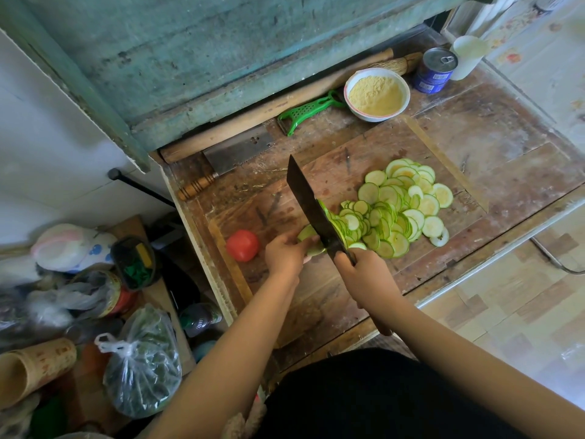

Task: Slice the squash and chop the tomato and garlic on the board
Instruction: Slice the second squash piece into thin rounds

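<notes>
1. Tomato: whole, on board, left end.
2. Left hand: fingers curled on squash stub.
3. Right hand: grasps cleaver (blade against stub).
4. Slices: heaped right of blade.

1. Cleaver, in the right hand's grip: dark, matt metal blade.
2. Board, under the blade: worn, scratched, stained wood.
3. Squash slices, beyond the grip: moist, pale flesh with glossy green rinds.
4. Tomato, left of the grip: smooth, faintly glossy skin.
5. Peeler, far side: glossy green plastic.
</notes>
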Available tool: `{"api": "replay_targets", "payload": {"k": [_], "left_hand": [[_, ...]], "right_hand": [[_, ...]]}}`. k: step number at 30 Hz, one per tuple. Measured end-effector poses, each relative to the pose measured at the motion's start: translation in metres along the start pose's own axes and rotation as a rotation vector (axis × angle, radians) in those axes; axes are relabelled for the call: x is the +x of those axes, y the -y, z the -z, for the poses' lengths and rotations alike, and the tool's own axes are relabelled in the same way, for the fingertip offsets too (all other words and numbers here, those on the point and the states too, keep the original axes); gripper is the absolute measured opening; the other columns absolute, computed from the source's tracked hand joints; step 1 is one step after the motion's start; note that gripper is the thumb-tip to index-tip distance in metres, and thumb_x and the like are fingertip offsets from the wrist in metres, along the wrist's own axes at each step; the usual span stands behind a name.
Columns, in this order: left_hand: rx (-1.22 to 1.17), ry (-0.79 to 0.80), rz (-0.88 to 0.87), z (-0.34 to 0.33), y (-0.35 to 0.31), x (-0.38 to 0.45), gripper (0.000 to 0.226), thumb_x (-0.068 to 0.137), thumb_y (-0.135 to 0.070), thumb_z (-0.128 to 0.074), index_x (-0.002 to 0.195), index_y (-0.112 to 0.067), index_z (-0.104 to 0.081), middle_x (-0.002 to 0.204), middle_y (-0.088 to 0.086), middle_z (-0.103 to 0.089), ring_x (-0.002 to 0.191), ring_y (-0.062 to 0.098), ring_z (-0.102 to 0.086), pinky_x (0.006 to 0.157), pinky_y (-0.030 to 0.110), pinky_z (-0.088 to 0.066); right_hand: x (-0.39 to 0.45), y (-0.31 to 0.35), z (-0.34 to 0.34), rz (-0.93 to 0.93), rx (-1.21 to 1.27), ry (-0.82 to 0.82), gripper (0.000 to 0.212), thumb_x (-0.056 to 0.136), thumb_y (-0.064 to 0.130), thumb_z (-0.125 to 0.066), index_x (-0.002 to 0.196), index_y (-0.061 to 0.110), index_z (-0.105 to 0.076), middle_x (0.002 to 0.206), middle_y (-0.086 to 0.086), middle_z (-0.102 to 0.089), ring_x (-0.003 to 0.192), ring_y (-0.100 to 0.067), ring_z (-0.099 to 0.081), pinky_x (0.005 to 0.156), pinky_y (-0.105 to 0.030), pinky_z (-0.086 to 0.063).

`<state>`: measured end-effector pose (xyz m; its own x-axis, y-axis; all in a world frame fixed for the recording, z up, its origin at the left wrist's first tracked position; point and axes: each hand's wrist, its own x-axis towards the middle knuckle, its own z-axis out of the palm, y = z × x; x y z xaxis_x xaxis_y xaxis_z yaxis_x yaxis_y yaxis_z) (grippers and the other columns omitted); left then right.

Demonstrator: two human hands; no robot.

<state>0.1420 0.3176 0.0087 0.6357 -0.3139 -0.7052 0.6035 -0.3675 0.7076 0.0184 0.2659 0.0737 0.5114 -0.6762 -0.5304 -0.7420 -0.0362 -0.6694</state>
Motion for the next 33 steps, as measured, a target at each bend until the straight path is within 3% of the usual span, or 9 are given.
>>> {"api": "replay_targets", "payload": {"k": [4,15,23,29,33], "left_hand": [[-0.051,0.008,0.033,0.001,-0.002,-0.001,0.039,0.074,-0.004,-0.078,0.111,-0.007,-0.066,0.103,0.009,-0.068,0.088,0.022,-0.066,0.068,0.029,-0.058],[-0.088,0.024,0.035,0.002,-0.001,-0.002,0.048,0.074,-0.001,-0.077,0.119,-0.002,-0.060,0.116,0.016,-0.064,0.096,0.025,-0.064,0.065,0.027,-0.054],[-0.048,0.014,0.031,0.002,0.000,0.003,0.044,0.072,-0.003,-0.079,0.113,-0.004,-0.063,0.112,0.014,-0.066,0.097,0.027,-0.066,0.066,0.029,-0.056],[0.003,0.015,0.011,0.002,0.002,0.005,0.043,0.072,-0.004,-0.079,0.113,-0.006,-0.065,0.103,0.011,-0.069,0.092,0.027,-0.068,0.076,0.036,-0.058],[0.014,0.007,-0.001,0.001,0.001,0.005,0.041,0.074,-0.003,-0.078,0.113,-0.005,-0.065,0.102,0.012,-0.068,0.092,0.028,-0.067,0.070,0.031,-0.058]], "right_hand": [[-0.009,0.001,0.006,0.037,0.012,-0.018,0.036,0.090,0.025,-0.047,0.060,0.012,-0.033,0.051,-0.002,-0.031,0.048,-0.019,-0.034,0.049,-0.030,-0.032],[-0.019,0.001,0.007,0.042,0.000,-0.028,0.040,0.091,0.024,-0.047,0.056,0.013,-0.029,0.048,0.002,-0.029,0.044,-0.017,-0.030,0.048,-0.028,-0.031],[-0.013,0.003,0.005,0.009,-0.016,0.001,0.037,0.091,0.026,-0.046,0.059,0.011,-0.034,0.051,-0.002,-0.034,0.047,-0.021,-0.033,0.049,-0.029,-0.032],[-0.007,0.004,0.002,-0.017,-0.031,0.026,0.037,0.093,0.028,-0.044,0.061,0.009,-0.038,0.053,-0.005,-0.040,0.047,-0.025,-0.041,0.050,-0.031,-0.039],[-0.002,0.006,0.000,-0.021,-0.041,0.039,0.036,0.093,0.028,-0.044,0.064,0.007,-0.039,0.056,-0.007,-0.039,0.049,-0.024,-0.039,0.050,-0.032,-0.040]]}}
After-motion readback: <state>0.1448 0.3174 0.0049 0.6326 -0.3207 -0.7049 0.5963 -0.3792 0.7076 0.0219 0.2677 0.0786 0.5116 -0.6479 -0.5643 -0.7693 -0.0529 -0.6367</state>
